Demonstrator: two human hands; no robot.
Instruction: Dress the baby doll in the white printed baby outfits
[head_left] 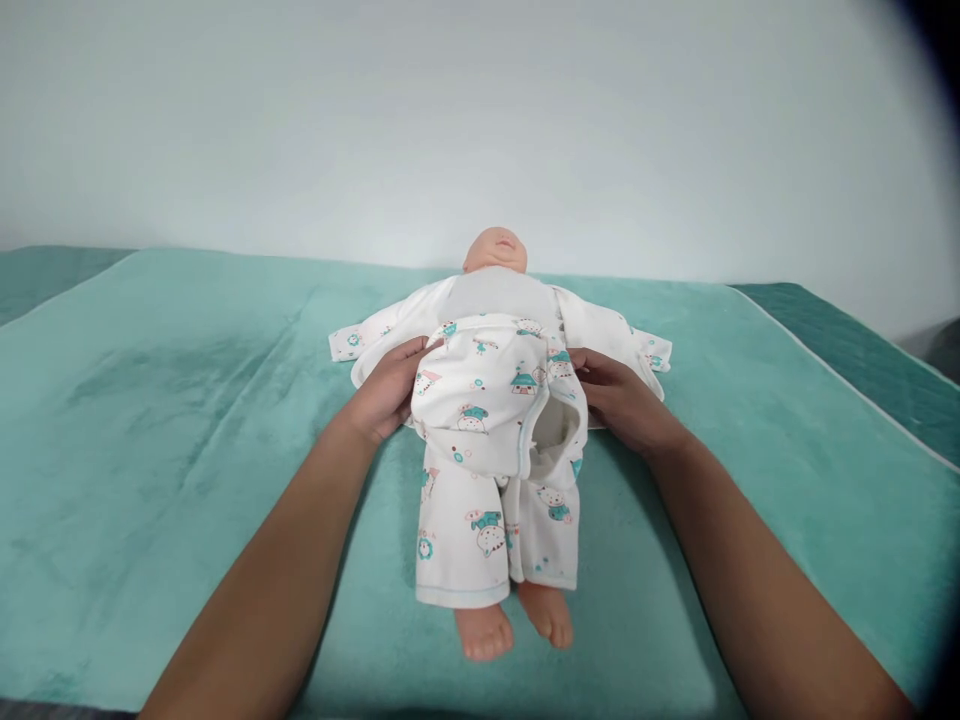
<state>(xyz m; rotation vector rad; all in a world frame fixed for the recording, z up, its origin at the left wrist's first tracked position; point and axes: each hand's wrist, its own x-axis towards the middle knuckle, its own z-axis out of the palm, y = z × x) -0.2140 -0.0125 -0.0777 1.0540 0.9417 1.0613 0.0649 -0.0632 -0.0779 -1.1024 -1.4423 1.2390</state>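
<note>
A baby doll (496,250) lies on its back, head away from me and bare feet towards me. It wears white printed trousers (480,390), pulled up over the belly, with a gaping opening near the crotch on the right. A white printed jacket (405,315) lies spread beneath it, its sleeves out to both sides. At the left edge of the waistband my left hand (390,388) is closed on the trousers, thumb on top. My right hand (619,398) grips the opposite side of the waistband, some of its fingertips hidden by the cloth.
A teal plush blanket (225,480) covers the surface under the doll, with slight creases on the left. Darker teal cloth (862,350) shows beyond its right edge. Behind the surface rises a plain pale wall (480,120).
</note>
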